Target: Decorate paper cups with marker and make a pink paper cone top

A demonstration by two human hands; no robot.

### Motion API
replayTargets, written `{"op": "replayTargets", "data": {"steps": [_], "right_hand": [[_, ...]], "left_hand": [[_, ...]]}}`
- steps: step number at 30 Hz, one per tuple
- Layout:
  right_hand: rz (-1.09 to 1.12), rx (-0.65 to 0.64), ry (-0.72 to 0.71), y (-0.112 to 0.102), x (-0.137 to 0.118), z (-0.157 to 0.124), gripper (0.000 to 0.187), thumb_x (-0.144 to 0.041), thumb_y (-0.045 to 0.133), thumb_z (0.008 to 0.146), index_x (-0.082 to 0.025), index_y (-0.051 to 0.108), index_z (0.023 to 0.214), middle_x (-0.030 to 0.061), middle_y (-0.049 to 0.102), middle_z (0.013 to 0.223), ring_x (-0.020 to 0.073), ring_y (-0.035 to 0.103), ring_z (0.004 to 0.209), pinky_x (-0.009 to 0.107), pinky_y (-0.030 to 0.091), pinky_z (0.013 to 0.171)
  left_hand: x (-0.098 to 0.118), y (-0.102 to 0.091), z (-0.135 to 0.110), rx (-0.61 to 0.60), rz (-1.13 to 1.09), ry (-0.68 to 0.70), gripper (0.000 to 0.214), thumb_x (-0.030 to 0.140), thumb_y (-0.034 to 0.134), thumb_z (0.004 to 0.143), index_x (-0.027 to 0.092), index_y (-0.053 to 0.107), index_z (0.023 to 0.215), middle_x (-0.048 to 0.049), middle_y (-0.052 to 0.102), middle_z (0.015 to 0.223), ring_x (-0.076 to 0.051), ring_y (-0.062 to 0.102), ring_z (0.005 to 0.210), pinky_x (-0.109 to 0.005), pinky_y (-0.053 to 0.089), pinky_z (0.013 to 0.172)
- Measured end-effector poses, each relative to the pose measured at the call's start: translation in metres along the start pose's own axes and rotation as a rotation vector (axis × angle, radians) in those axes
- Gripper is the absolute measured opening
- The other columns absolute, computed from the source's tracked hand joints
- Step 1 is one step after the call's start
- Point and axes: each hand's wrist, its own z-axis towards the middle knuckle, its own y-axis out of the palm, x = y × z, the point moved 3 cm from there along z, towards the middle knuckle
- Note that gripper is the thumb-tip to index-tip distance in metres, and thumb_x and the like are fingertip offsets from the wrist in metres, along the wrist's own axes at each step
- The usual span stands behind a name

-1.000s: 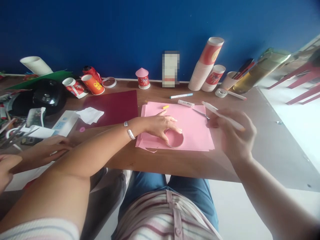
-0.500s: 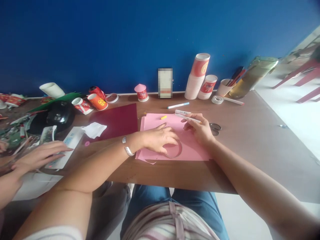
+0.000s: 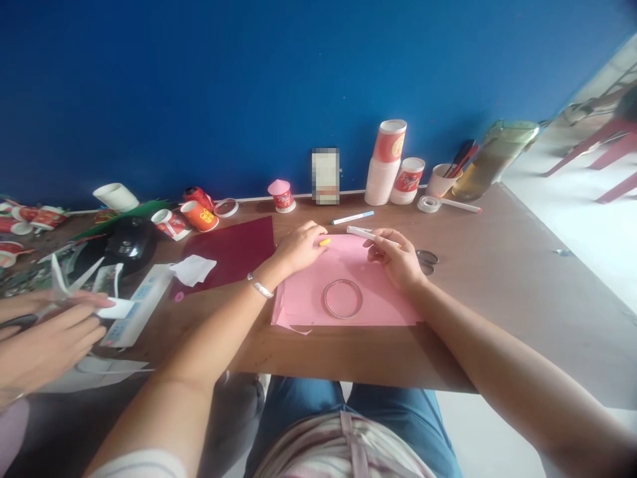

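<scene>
A stack of pink paper (image 3: 298,299) lies on the wooden table (image 3: 348,352) in front of me. A clear tape ring (image 3: 342,298) rests on the pink paper, untouched. My left hand (image 3: 298,247) reaches over the paper's far edge, its fingertips at a small yellow cap (image 3: 324,242). My right hand (image 3: 395,259) is closed round a white marker pen (image 3: 371,234), held above the paper's right side. Scissors (image 3: 425,260) lie just right of that hand.
A dark red sheet (image 3: 229,249) lies left of the pink paper. Paper cups (image 3: 381,166), a pen cup (image 3: 440,179), a tape roll (image 3: 428,204), a blue-tipped pen (image 3: 352,217) and a bottle (image 3: 490,162) line the blue wall. Another person's hands (image 3: 44,332) work at the left.
My left hand left the tape ring and moved up to the yellow cap. My right hand came in from the right with the pen and holds it over the paper.
</scene>
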Motion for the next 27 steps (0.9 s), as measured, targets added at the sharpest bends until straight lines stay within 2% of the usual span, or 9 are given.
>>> {"op": "replayTargets", "data": {"steps": [2,6,10,14,16,19,27], "right_hand": [[-0.023,0.028,0.002,-0.001,-0.001,0.0,0.036,-0.046,0.088,0.067,-0.021,0.068,0.083,0.0001,0.069,0.075,0.0116,0.059,0.058,0.027,0.053,0.056],[-0.064,0.049,-0.004,-0.002,0.001,0.001,0.038,-0.048,0.09,0.063,-0.02,0.068,0.078,-0.0018,0.064,0.064,0.0119,0.058,0.056,0.028,0.053,0.056],[-0.098,0.027,0.001,-0.002,0.002,0.001,0.037,-0.048,0.089,0.065,-0.02,0.07,0.078,-0.0011,0.065,0.064,0.012,0.058,0.055,0.028,0.052,0.057],[-0.127,0.006,0.006,-0.001,0.002,0.001,0.036,-0.049,0.088,0.065,-0.02,0.071,0.079,-0.0004,0.066,0.067,0.0118,0.058,0.055,0.028,0.051,0.057],[-0.139,-0.001,0.008,0.0,0.002,0.001,0.036,-0.049,0.087,0.065,-0.02,0.071,0.079,-0.0004,0.066,0.068,0.012,0.058,0.056,0.028,0.051,0.058],[-0.159,-0.007,0.011,0.001,0.001,0.001,0.037,-0.049,0.087,0.065,-0.02,0.071,0.079,-0.0004,0.066,0.067,0.012,0.057,0.056,0.029,0.05,0.058],[-0.275,-0.045,0.011,0.003,0.001,-0.002,0.035,-0.05,0.085,0.07,-0.019,0.072,0.08,-0.0005,0.066,0.063,0.0129,0.057,0.057,0.028,0.048,0.059]], "left_hand": [[-0.007,0.009,0.004,0.003,0.055,-0.059,0.016,0.032,0.064,0.092,0.02,0.072,0.099,-0.0071,0.069,0.104,-0.022,0.068,0.087,-0.034,0.052,0.076],[-0.009,0.022,0.007,-0.01,0.095,-0.076,0.012,0.018,0.062,0.09,0.019,0.069,0.081,-0.0069,0.068,0.092,-0.022,0.067,0.082,-0.034,0.05,0.076],[-0.01,0.025,0.005,0.048,0.046,-0.096,0.005,0.017,0.065,0.089,0.019,0.069,0.087,-0.0059,0.072,0.092,-0.02,0.068,0.085,-0.031,0.051,0.075],[-0.013,0.026,-0.001,0.14,-0.169,-0.109,0.006,0.026,0.071,0.089,0.02,0.069,0.091,-0.0026,0.076,0.09,-0.016,0.069,0.08,-0.027,0.052,0.074],[-0.011,0.026,-0.005,0.182,-0.256,-0.085,0.011,0.031,0.073,0.088,0.021,0.07,0.089,-0.0021,0.077,0.086,-0.015,0.068,0.075,-0.026,0.052,0.071],[-0.006,0.026,-0.008,0.203,-0.273,-0.022,0.018,0.038,0.071,0.09,0.021,0.069,0.087,-0.0019,0.076,0.084,-0.015,0.066,0.071,-0.026,0.052,0.068],[0.002,0.029,-0.009,0.189,-0.294,0.124,0.013,0.032,0.066,0.094,0.02,0.065,0.088,-0.0014,0.073,0.084,-0.016,0.065,0.075,-0.029,0.051,0.073]]}}
